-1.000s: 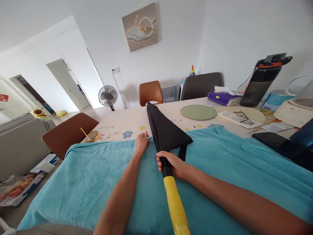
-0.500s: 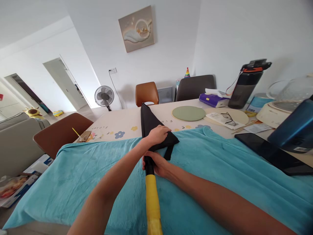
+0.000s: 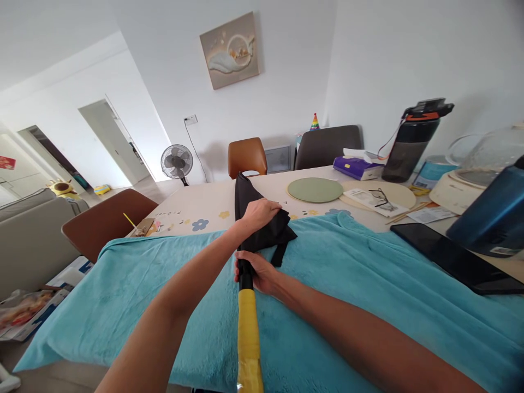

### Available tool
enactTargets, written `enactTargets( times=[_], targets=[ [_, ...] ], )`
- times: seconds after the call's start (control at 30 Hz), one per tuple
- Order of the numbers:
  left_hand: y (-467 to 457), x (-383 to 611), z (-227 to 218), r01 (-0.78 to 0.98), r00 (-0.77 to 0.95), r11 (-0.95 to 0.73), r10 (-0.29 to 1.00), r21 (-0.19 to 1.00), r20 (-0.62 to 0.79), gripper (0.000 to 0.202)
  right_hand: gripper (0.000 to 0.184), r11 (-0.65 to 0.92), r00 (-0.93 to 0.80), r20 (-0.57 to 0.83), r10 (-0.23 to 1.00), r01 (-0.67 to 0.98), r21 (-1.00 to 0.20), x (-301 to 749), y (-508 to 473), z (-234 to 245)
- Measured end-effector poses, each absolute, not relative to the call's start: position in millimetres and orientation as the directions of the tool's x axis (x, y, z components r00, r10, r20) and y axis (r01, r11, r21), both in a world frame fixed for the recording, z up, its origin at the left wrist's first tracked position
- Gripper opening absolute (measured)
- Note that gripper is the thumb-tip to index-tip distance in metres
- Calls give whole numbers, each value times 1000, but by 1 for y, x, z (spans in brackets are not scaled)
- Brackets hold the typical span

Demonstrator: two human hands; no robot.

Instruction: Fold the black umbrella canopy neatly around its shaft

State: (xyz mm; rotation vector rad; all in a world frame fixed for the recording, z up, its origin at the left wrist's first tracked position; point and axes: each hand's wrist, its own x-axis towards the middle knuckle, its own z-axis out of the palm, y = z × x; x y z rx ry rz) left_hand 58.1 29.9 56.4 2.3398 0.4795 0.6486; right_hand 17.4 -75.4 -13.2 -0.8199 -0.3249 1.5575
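Observation:
A black folded umbrella (image 3: 246, 192) with a yellow handle (image 3: 249, 327) points away from me over the table, its canopy loose on the right side. My left hand (image 3: 262, 214) is closed on the canopy fabric, fingers curled over its right part. Just below, my right hand (image 3: 262, 272) is wrapped round the black part between canopy and handle, thumb on top. A short black strap (image 3: 279, 254) hangs from the canopy beside the right hand. Beneath lies a turquoise blanket (image 3: 164, 284).
On the right are a black phone or tablet (image 3: 454, 256), a blue bottle (image 3: 487, 218), a dark drink bottle (image 3: 411, 142), glasses (image 3: 382, 200) and a purple tissue pack (image 3: 356, 168). A green round mat (image 3: 315, 190) lies ahead. Chairs (image 3: 246, 156) and a fan (image 3: 177, 161) stand beyond.
My left hand has drawn the canopy fabric slightly inward, bunching it. The yellow handle has swung a little left, and my right hand has shifted slightly left with it.

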Motion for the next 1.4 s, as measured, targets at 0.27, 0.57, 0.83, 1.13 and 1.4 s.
enactTargets(
  times=[0.27, 0.57, 0.83, 1.13, 1.4],
  targets=[
    [46, 19, 77, -30, 687, -523, 608, 852, 398, 17, 14, -195, 20, -317, 948, -750, -631, 18, -76, -14],
    [111, -90, 42, -30, 362, -229, 905, 973, 224, 10, 22, -263, -27, -394, 919, -786, -560, 21, -75, -10],
    [133, -136, -13, 411, 474, -303, 877, 860, 83, 12, 16, -270, -21, -382, 924, -744, -611, 21, -74, -18],
    [107, -75, 11, 404, 484, -581, 791, 706, 375, 28, 17, -313, -2, -438, 899, -701, -641, 20, -73, -13],
    [71, -24, -34, 229, 667, -603, 669, 764, 327, 38, 19, -226, 86, -416, 905, -731, -644, 24, -78, 5]
  ],
)
